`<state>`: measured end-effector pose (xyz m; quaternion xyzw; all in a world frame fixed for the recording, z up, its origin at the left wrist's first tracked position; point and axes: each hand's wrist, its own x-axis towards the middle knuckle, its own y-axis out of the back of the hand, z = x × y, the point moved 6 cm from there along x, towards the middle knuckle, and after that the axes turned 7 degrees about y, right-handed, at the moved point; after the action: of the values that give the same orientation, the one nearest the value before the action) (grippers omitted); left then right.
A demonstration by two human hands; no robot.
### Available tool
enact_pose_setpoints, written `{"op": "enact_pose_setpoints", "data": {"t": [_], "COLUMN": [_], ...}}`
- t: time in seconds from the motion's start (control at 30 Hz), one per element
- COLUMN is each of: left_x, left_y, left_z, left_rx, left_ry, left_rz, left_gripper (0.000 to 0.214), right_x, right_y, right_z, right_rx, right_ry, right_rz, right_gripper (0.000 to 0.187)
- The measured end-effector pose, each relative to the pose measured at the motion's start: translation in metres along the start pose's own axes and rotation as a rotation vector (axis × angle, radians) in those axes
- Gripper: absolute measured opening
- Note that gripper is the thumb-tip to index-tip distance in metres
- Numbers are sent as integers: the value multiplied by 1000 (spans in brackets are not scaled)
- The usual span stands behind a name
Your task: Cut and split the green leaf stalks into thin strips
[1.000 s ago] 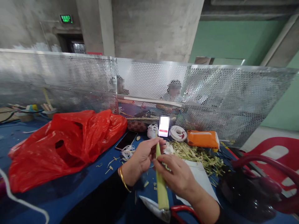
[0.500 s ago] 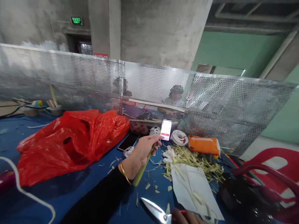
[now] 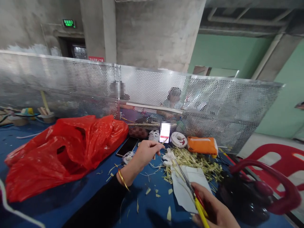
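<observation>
My left hand (image 3: 146, 153), with a gold bangle at the wrist, is pinched shut over the middle of the blue table (image 3: 133, 202). The thin end of a pale green stalk (image 3: 165, 140) sticks out past its fingertips, in front of a lit phone (image 3: 164, 134); any further length is hidden. At the lower right, my right hand (image 3: 211, 202) is closed around the red and yellow handles of scissors (image 3: 187, 180). Their blades point up and away, above white paper (image 3: 178, 191) and beside a heap of green plant trimmings (image 3: 197, 163).
A red plastic bag (image 3: 71, 152) spreads across the left. A dark phone (image 3: 127, 146), a white ribbon spool (image 3: 179, 139) and an orange packet (image 3: 202, 145) stand along the back, before a perforated metal screen (image 3: 147, 85). A dark kettle (image 3: 247, 196) is at right; two people sit beyond the screen.
My right hand has raised the scissors from the bottom edge, turning the blades away from me. The long green stalk that ran below my left hand now shows only a thin end beyond the fingers.
</observation>
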<state>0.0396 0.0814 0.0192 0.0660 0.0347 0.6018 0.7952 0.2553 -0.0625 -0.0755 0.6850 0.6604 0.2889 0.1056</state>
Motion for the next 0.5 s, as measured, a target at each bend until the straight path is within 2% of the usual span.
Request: {"op": "enact_pose_setpoints", "data": {"t": [0.1, 0.23, 0.33, 0.5], "left_x": [-7, -14, -15, -17], "left_y": [-17, -34, -42, -53], "left_z": [-1, -4, -10, -17], "left_rx": [70, 120, 173, 254], "left_ry": [16, 50, 81, 41], "left_rz": [-95, -179, -229, -289], "left_gripper": [28, 29, 29, 27], "right_x": [1, 2, 2, 1], "right_y": [11, 12, 16, 14], "right_z": [-3, -8, -12, -12], "right_rx": [-20, -75, -39, -26], "right_ry": [-35, -50, -60, -102], "right_rz": [110, 113, 168, 140], "right_gripper": [66, 64, 58, 53]}}
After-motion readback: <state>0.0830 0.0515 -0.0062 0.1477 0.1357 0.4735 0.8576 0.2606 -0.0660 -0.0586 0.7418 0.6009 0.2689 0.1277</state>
